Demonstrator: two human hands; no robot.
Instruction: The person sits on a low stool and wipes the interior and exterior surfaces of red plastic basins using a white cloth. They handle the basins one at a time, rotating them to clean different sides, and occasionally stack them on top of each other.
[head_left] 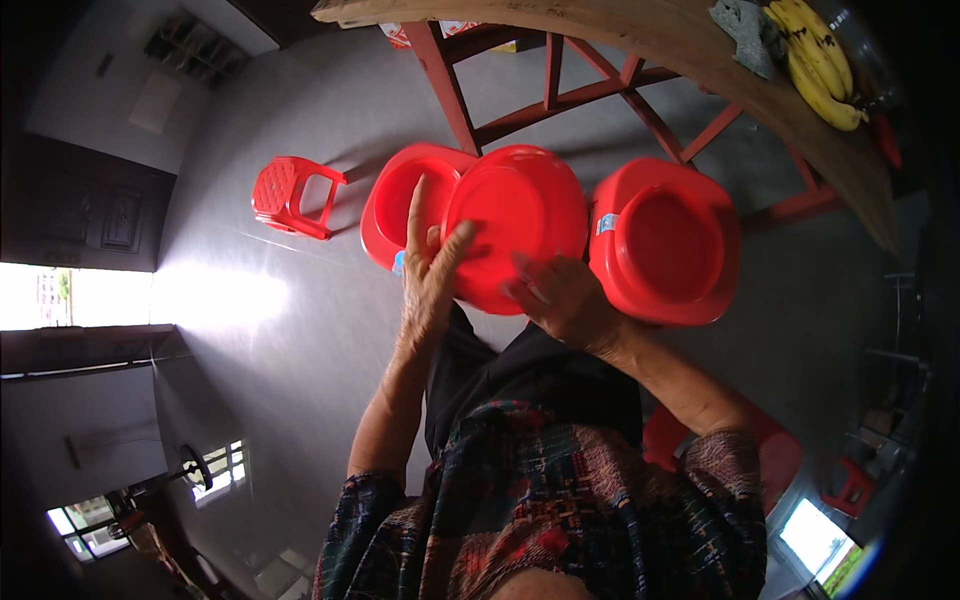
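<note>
Grey floor (pixel 300 150) | wooden table (pixel 700 50), bananas (pixel 815 60) | left hand (pixel 428 280), right hand (pixel 565 300) grip red plate (pixel 515 225)

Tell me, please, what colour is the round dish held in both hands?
The round dish is bright red, seen best in the head view, gripped by the left hand and right hand.

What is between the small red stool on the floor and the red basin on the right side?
In the head view, between the small red stool and the right red basin are two more red basins: one behind the left hand, one held by both hands.
</note>
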